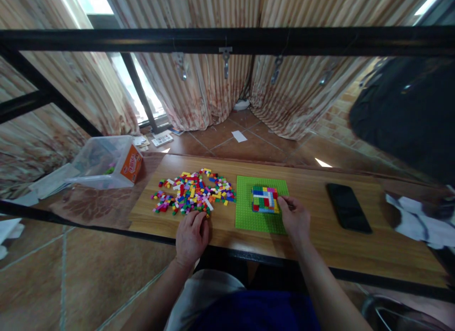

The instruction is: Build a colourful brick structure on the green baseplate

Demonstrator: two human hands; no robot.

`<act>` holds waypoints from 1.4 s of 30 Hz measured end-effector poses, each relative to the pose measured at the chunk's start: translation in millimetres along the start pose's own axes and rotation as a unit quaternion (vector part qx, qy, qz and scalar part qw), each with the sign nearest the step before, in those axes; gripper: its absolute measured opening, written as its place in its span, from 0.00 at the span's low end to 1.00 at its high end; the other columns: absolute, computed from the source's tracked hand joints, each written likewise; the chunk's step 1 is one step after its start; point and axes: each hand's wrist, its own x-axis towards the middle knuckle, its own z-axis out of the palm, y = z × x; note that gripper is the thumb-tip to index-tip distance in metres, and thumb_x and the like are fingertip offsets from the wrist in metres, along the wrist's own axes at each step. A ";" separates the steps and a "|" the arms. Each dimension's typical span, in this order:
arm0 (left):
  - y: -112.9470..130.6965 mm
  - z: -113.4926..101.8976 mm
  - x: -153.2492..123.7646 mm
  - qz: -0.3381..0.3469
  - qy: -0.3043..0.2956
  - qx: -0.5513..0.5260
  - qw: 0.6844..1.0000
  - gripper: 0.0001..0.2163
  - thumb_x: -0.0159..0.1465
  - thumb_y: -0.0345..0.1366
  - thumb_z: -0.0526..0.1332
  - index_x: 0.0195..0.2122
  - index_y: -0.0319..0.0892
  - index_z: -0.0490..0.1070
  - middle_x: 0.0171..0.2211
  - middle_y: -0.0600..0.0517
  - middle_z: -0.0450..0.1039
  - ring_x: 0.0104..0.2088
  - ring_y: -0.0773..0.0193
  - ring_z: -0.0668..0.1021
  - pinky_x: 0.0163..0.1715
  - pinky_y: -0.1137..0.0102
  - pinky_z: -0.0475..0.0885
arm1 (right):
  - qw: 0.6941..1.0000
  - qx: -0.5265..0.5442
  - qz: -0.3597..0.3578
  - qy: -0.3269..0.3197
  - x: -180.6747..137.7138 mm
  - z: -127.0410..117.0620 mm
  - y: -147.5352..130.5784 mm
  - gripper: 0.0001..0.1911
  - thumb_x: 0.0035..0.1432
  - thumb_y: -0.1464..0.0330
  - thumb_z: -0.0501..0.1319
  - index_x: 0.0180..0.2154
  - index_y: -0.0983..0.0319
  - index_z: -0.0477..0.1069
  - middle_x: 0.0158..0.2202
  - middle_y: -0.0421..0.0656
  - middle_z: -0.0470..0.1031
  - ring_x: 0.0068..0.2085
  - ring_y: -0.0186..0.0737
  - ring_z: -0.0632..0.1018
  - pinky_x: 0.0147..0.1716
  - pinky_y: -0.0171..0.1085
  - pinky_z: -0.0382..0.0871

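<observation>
A green baseplate (245, 217) lies on the table with a low, multicoloured build of toy bricks (265, 199) on it. At the build's right edge is my right hand (295, 219), thumb and fingers drawn together; whatever they pinch is hidden. A loose heap of small toy bricks (194, 191) in many colours spreads to the left of the plate. My left hand (192, 235) rests at the heap's near edge, its fingers curled in. A tiny yellow-orange brick shows by its fingertips, but I cannot tell if it is held.
A black phone (348, 207) lies right of the plate on the wooden table (313, 245). Beyond the left end stands a clear plastic box (106, 155) with an orange label. A black metal bar (227, 40) with hanging clips crosses above. Papers (415, 222) sit at the right.
</observation>
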 end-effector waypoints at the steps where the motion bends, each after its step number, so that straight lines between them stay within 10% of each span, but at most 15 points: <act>1: -0.1 0.3 -0.2 -0.001 0.000 0.001 1.000 0.10 0.67 0.34 0.55 0.46 0.41 0.71 0.44 0.44 0.73 0.44 0.54 0.76 0.46 0.61 0.73 | 1.000 -0.008 -0.003 -0.008 0.2 0.4 -0.3 0.26 0.52 0.50 0.59 0.38 0.66 0.78 0.35 0.52 0.80 0.33 0.45 0.78 0.36 0.41 0.69; 32: -1.3 2.1 -0.9 0.010 0.010 -0.020 1.000 0.09 0.66 0.34 0.55 0.45 0.42 0.71 0.43 0.44 0.73 0.44 0.56 0.75 0.44 0.63 0.72 | 0.996 -0.077 -0.044 -0.006 -0.5 -8.0 -5.8 0.30 0.59 0.49 0.49 0.38 0.68 0.77 0.31 0.52 0.78 0.31 0.46 0.75 0.31 0.40 0.63; 42: 0.6 1.2 -1.7 0.009 0.017 -0.034 0.999 0.09 0.66 0.32 0.55 0.45 0.42 0.70 0.42 0.45 0.73 0.43 0.57 0.75 0.44 0.63 0.73 | 0.961 -0.028 -0.253 -0.104 -45.9 21.7 -50.0 0.17 0.62 0.60 0.52 0.40 0.62 0.75 0.39 0.48 0.76 0.37 0.41 0.75 0.40 0.42 0.69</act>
